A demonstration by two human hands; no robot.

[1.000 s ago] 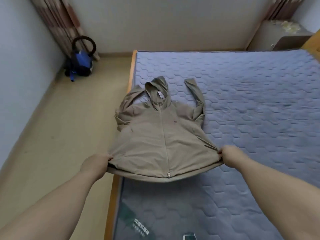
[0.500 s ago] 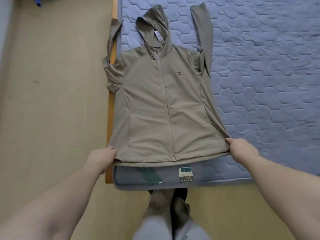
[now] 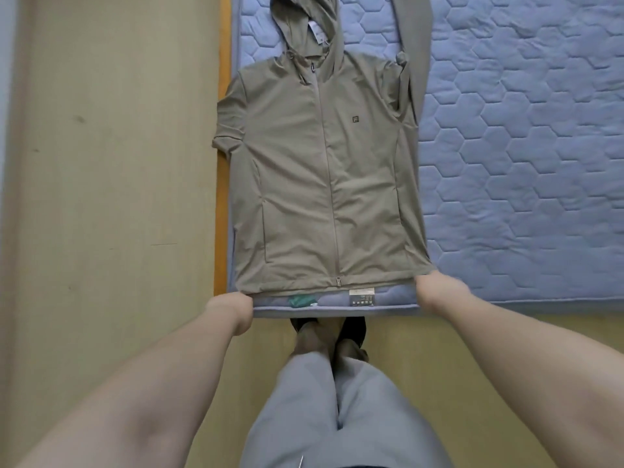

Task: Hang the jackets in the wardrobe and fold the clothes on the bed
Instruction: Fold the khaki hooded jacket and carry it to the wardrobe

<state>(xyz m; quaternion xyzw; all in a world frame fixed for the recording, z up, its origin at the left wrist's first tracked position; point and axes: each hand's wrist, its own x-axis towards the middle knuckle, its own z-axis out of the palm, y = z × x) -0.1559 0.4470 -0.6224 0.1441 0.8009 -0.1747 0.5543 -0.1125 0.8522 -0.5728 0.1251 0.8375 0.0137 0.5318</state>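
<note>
One jacket (image 3: 320, 180) is seen, spread front-up on the mattress (image 3: 523, 163). It is zipped closed, with its hood (image 3: 304, 25) pointed away from the person and its hem drawn just short of the mattress's near edge.

Two hands are counted. The left hand (image 3: 233, 304) is clenched in a grip on the hem's left corner, at the near left corner of the mattress. The right hand (image 3: 435, 288) is clenched in a grip on the hem's right corner, where the cloth is pulled to a point. The fingers are blurred and mostly hidden.

Two sleeves are counted. The right sleeve (image 3: 415, 45) is laid straight up beside the hood and is cut off by the top of the view. The left sleeve (image 3: 226, 130) is bunched at the shoulder and overhangs the orange bed frame (image 3: 221, 79). One small logo (image 3: 354, 119) is carried on the chest and one zip pull (image 3: 338, 281) at the hem.

Two labels are seen on the mattress's near edge between the hands, a green label (image 3: 300, 300) and a pale label (image 3: 362, 296). Two feet (image 3: 329, 332) are planted on the floor (image 3: 118, 163) just beside that edge.

The jacket's left side is aligned along the mattress's left edge. A broad stretch of quilted mattress is shown to its right, and a broad stretch of floor to its left.
</note>
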